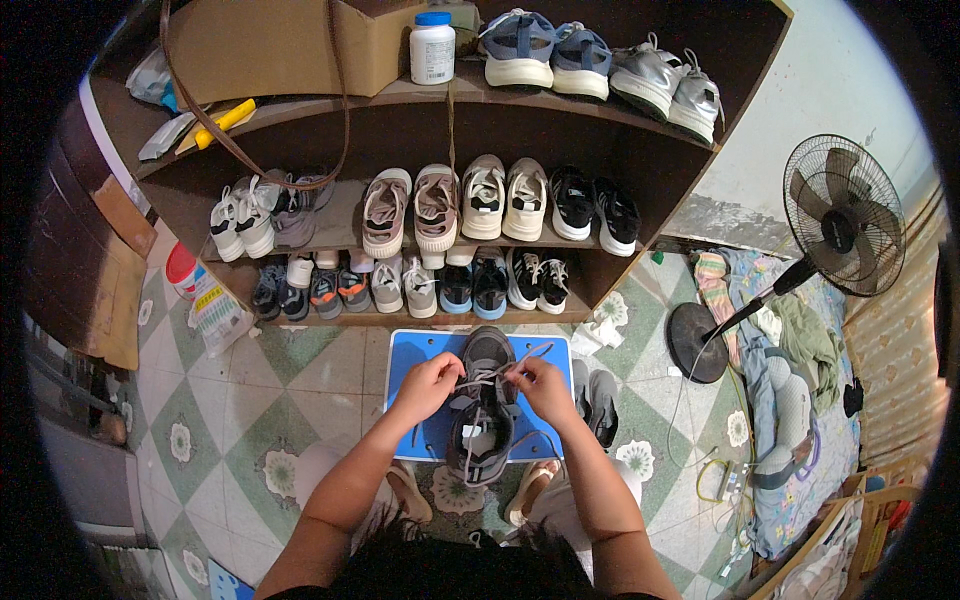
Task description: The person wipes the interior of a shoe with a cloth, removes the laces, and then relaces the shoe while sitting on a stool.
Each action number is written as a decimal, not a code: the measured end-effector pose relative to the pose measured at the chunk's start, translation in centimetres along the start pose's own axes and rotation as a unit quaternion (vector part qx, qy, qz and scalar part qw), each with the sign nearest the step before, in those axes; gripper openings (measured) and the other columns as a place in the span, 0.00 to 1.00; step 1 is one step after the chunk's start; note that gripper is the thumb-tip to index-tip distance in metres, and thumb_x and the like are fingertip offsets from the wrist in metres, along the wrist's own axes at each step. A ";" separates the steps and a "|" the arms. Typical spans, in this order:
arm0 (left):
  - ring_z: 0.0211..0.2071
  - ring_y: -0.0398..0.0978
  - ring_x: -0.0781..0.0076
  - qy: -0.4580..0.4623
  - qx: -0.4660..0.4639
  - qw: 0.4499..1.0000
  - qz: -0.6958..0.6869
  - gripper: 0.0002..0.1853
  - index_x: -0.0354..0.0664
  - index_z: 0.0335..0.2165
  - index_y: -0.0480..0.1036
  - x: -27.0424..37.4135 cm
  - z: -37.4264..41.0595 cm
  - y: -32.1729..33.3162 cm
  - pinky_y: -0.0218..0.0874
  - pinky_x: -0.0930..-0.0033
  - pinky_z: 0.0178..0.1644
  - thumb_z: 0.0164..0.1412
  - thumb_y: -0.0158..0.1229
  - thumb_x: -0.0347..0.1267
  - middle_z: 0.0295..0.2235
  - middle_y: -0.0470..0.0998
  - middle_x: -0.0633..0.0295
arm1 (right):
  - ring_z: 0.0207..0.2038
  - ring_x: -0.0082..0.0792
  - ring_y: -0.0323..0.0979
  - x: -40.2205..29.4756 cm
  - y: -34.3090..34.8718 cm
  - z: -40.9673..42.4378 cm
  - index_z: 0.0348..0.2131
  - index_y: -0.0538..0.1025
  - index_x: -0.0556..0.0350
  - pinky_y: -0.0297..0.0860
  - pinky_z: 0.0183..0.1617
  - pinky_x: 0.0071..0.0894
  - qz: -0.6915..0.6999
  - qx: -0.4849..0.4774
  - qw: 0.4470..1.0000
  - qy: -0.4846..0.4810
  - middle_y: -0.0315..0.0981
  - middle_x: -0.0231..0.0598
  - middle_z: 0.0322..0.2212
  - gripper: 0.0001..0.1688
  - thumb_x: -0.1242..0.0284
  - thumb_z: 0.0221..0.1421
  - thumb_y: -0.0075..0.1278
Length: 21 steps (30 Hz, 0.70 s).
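Note:
A dark grey sneaker (488, 351) stands on a small blue table (412, 348), its toe pointing away from me and its heel towards me. Pale laces (480, 380) cross over its upper. My right hand (544, 390) pinches a lace at the shoe's right side, and a length of it (541, 349) sticks up past the fingers. On the left side, my left hand (430, 387) has its fingertips pinched together at the lace; the exact grip is partly hidden. Another lace strand (471, 442) trails over the shoe opening, where a light insole shows.
Ahead is a brown shoe rack (405, 112) with several pairs of shoes, a cardboard box (277, 52) and a white bottle (433, 52). Grey shoes (602, 405) sit right of the table. A standing fan (838, 229) and its cable are farther right. A red bucket (178, 266) is at left.

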<state>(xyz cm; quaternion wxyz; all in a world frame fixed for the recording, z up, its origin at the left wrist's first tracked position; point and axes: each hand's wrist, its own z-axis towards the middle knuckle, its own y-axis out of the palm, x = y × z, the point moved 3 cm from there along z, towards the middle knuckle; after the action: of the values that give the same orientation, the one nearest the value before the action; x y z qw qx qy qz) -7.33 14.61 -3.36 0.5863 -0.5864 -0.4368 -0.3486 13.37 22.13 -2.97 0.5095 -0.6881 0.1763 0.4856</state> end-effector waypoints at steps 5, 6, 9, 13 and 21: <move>0.22 0.72 0.75 -0.004 0.002 1.000 0.008 0.07 0.40 0.32 0.70 0.0 -0.3 -0.1 0.60 0.72 0.26 0.61 0.48 0.31 0.18 0.72 0.63 | 0.30 0.33 0.73 -0.8 -0.9 0.2 0.32 0.75 0.62 0.68 0.35 0.33 0.096 0.038 0.994 -0.027 0.76 0.40 0.29 0.12 0.69 0.51 0.56; 0.22 0.72 0.75 -0.002 0.000 1.000 0.008 0.07 0.40 0.31 0.70 -0.1 -0.2 0.0 0.60 0.72 0.26 0.61 0.48 0.31 0.19 0.72 0.63 | 0.30 0.33 0.73 -0.7 -0.5 0.1 0.32 0.75 0.62 0.68 0.35 0.33 0.097 0.015 0.995 -0.036 0.76 0.40 0.28 0.12 0.70 0.51 0.56; 0.22 0.72 0.75 0.002 -0.005 1.000 0.003 0.06 0.39 0.31 0.70 -0.3 0.0 0.2 0.61 0.72 0.26 0.61 0.48 0.31 0.19 0.72 0.64 | 0.30 0.33 0.73 0.1 0.5 0.0 0.31 0.75 0.62 0.68 0.35 0.33 0.072 -0.021 0.997 -0.014 0.75 0.41 0.28 0.11 0.70 0.51 0.56; 0.22 0.72 0.75 0.006 -0.002 1.000 0.001 0.06 0.39 0.31 0.69 0.1 0.0 0.2 0.60 0.72 0.26 0.61 0.48 0.30 0.18 0.72 0.64 | 0.30 0.35 0.73 0.4 0.3 0.2 0.29 0.76 0.61 0.68 0.35 0.32 0.079 0.066 0.995 -0.012 0.75 0.44 0.28 0.10 0.71 0.51 0.56; 0.21 0.72 0.75 0.009 -0.005 1.000 0.003 0.06 0.39 0.31 0.70 -0.2 0.1 0.1 0.59 0.72 0.25 0.61 0.48 0.30 0.18 0.71 0.64 | 0.28 0.35 0.73 0.0 0.6 0.0 0.30 0.76 0.60 0.67 0.32 0.31 0.042 0.037 0.998 -0.029 0.75 0.44 0.27 0.11 0.70 0.50 0.57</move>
<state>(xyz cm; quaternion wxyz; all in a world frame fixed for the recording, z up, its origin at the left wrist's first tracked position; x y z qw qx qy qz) -7.29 14.67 -3.56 0.5882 -0.5875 -0.4284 -0.3541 12.90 21.90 -3.26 0.5186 -0.6462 0.2081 0.5198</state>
